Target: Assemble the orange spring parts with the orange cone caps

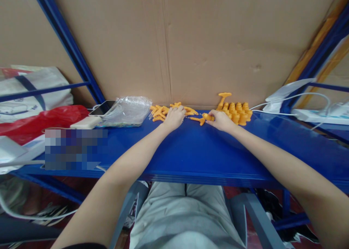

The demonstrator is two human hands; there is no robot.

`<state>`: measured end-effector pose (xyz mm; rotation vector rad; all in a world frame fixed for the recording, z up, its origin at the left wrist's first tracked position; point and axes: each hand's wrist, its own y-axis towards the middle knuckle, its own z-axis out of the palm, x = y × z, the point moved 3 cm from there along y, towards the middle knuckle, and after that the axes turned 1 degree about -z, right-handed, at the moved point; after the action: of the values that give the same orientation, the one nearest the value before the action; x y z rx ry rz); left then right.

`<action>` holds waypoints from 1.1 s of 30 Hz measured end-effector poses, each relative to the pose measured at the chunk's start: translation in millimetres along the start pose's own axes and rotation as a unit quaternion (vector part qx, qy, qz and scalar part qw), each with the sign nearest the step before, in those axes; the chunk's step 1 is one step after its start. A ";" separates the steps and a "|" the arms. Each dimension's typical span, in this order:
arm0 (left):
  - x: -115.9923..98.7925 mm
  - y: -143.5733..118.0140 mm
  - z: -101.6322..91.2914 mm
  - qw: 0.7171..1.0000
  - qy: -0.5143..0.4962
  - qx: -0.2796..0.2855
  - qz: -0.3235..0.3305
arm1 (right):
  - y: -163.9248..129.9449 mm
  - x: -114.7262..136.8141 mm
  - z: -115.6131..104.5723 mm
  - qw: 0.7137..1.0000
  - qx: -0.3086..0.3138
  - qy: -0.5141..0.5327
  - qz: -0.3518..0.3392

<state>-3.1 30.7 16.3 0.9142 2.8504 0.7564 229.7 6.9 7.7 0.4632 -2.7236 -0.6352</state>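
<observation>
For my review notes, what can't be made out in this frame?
Head view throughout:
Part of the orange heap: covered by the left hand.
Far end of the held orange piece: hidden by the right hand.
Behind the pixelated patch: masked.
White bag: cut off by the left edge.
Chain links: too small to count.

no words or numbers can be read here. the white bag [56,91] on the left has a line drawing of a box, and the little dark marks beside it are too blurry to read. the flat white thing [321,117] on the right has tiny blue-green marks, too small to read.
</observation>
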 end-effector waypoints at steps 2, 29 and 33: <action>2.4 0.4 1.4 1.000 -0.005 -0.003 0.008 | 0.4 -1.9 0.3 1.000 -0.007 0.006 -0.017; 1.6 1.8 2.3 0.991 -0.086 -0.024 0.103 | 4.3 -6.5 -11.0 0.944 0.035 0.328 -0.005; 1.4 1.0 -0.6 0.989 -0.088 -0.029 0.113 | 0.6 0.6 -11.7 0.915 0.066 0.391 0.069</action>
<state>-3.8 31.9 17.4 1.2432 2.5885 0.7326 233.2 2.9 18.1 0.4299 -2.0052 -0.1591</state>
